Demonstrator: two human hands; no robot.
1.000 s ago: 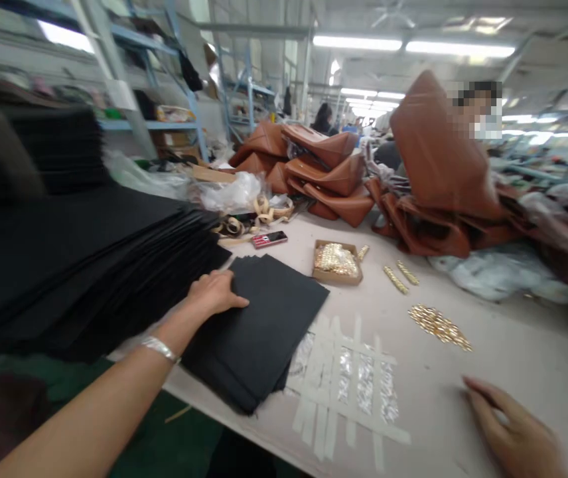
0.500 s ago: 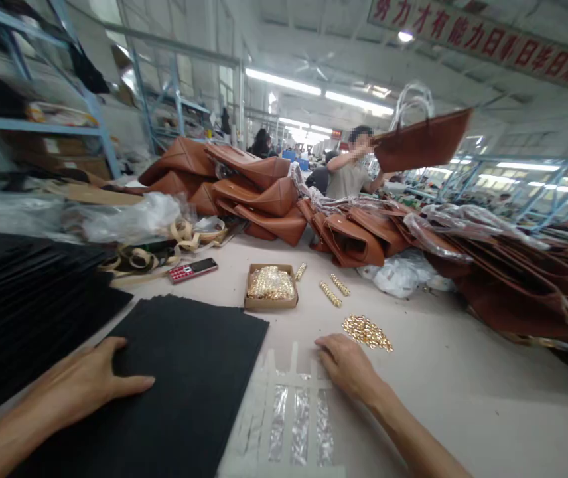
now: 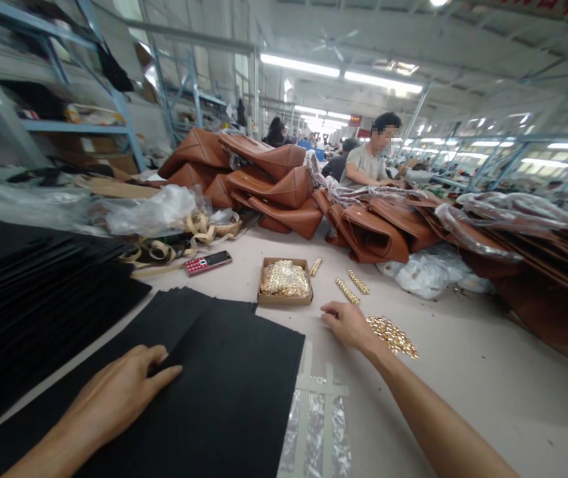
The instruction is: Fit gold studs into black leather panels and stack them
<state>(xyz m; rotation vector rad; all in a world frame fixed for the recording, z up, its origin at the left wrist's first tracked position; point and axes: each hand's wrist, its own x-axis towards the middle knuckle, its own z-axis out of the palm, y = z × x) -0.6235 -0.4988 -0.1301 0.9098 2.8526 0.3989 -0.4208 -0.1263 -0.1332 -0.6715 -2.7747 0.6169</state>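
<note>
My left hand (image 3: 129,382) is on the black sheets (image 3: 229,385) in front of me, its thumb and fingers closed at the left edge of the top sheet. That sheet sits shifted to the right over the others. My right hand (image 3: 351,325) hovers low over the table, fingers loosely bent and apart, with nothing visible in it. Beside it lies a loose pile of small gold metal pieces (image 3: 394,336). A clear plastic piece with pale tape strips (image 3: 316,415) is partly covered by the top sheet.
A small cardboard box (image 3: 284,301) holds gold pieces, with short gold rows (image 3: 348,291) near it. Also there: a red phone (image 3: 208,262), a black stack (image 3: 40,318) at left, brown bags (image 3: 274,179) along the back, plastic wrap (image 3: 423,273) and a co-worker (image 3: 366,162) behind.
The top black sheet has slid right with my left hand, over part of the taped plastic. My right hand has moved forward. The co-worker has lowered the raised bag.
</note>
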